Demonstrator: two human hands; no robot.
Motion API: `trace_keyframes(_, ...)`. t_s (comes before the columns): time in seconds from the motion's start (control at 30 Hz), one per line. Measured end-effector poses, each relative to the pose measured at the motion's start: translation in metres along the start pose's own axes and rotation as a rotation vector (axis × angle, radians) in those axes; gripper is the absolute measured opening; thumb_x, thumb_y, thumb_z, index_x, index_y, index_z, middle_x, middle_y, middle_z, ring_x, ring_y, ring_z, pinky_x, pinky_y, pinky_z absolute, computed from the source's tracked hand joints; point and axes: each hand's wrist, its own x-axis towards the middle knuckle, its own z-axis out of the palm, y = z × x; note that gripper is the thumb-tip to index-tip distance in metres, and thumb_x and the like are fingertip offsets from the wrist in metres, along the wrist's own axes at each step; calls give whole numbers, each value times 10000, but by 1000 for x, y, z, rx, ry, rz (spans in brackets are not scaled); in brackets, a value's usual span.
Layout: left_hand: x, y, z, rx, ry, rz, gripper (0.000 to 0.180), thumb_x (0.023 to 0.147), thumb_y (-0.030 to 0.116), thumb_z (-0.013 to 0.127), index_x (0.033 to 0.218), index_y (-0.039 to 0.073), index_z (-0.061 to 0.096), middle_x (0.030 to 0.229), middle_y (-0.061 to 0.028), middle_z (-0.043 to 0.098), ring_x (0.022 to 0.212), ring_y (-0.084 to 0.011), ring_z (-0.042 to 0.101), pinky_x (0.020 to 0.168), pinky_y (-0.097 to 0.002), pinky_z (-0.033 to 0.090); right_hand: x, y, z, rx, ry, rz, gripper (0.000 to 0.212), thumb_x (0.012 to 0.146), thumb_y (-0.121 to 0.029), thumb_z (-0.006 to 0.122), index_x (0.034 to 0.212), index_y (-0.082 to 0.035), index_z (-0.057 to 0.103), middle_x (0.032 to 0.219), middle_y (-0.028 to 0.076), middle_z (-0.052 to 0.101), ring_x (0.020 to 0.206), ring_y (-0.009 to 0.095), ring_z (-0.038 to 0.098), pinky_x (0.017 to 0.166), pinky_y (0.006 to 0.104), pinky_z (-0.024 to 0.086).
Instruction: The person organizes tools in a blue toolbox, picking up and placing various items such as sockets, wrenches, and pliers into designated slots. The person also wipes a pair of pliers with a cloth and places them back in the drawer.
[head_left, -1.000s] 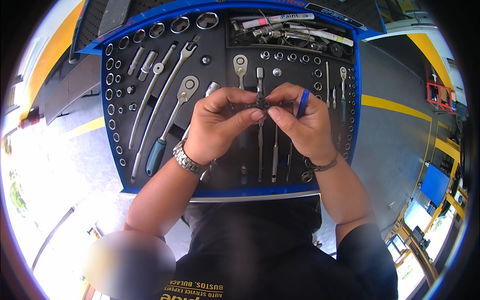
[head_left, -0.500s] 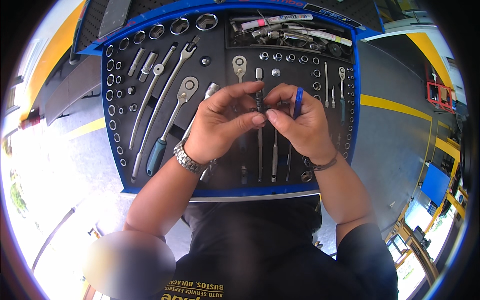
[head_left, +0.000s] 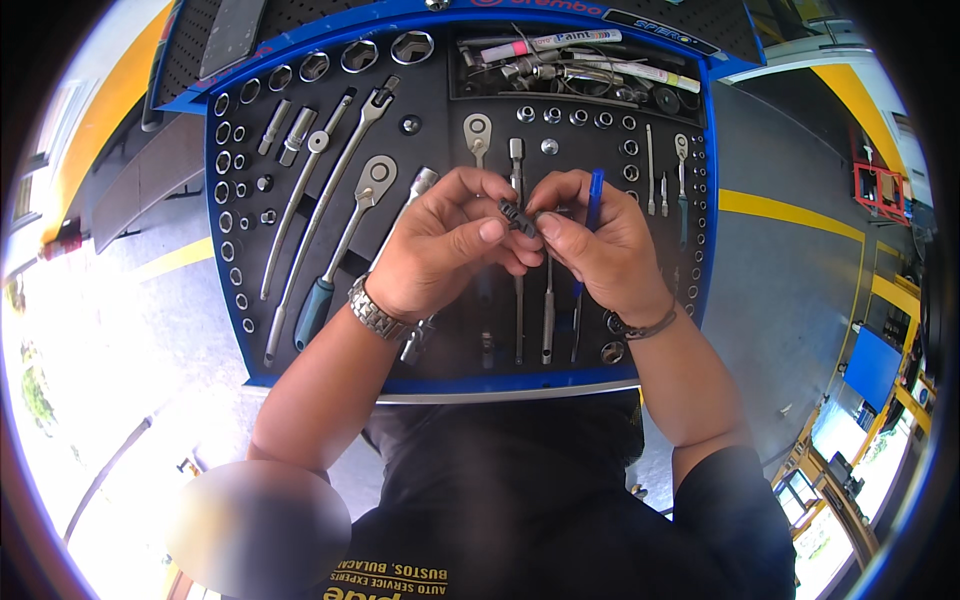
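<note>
Workshop floor: grey concrete (head_left: 775, 290), with a painted yellow line (head_left: 790, 210) running across it on the right.
Drawer: a blue-rimmed metal tool drawer (head_left: 460, 387) stands just beyond the person's body, lined with black foam (head_left: 450, 330) that carries steel tools in rows.
Small dark piece: a short, dark grey, ribbed piece (head_left: 516, 217) is up between the two hands, over the middle of the drawer; whether it is metal or plastic I cannot tell.
Its long axis: slanting, one end far and left, the other near and right.
Right hand: nearer the near-right end; the right hand (head_left: 610, 245) pinches there with thumb and fingertips.
Left hand: curled open around the far-left end; the left hand (head_left: 430, 245) has its thumb lifted clear, its index finger just beside the piece. Whether its other fingers bear on the underside I cannot tell.
Blue pen: a slim blue plastic pen (head_left: 596, 200) is tucked among the right fingers, its length running far to near, apart from the dark piece.
Under the hands: a long steel extension bar (head_left: 516, 152) lies in the foam, pointing far to near, partly hidden.
</note>
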Motion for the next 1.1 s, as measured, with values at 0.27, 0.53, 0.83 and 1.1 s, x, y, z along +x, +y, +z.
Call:
trace_keyframes(0.27,-1,0,1,27,-32,-4,367,993,124,706,1319,18,575,1061,-210,737,984,-312,754,857,-403,624,4,-5,0,148,-45,114,163,1022,-137,695,1112,-1,679,881,33,694,730,88,644,622,210,491)
trace_keyframes(0.53,-2,2,2,-8,-55,-27,366,977,98,720,1315,31,596,1062,-205,732,959,-292,744,838,-404,609,3,2,-6,179,-24,165,150,1032,-171,687,1088,-32,677,765,-38,600,565,22,472,512,203,367)
trace_keyframes(0.83,2,1,11,706,106,342,278,902,-58,747,1168,21,739,1124,-110,702,987,-208,717,848,-325,605,4,2,-8,215,-23,200,150,1040,-188,678,1036,-39,660,740,-40,572,550,21,463,509,199,370)
trace_keyframes(1.1,5,4,13,1094,112,614,298,825,-81,794,1099,33,755,1089,-103,715,970,-181,706,842,-296,589,3,-1,-4,194,5,207,197,1045,-235,677,985,-48,658,774,-18,591,536,12,459,481,195,357)
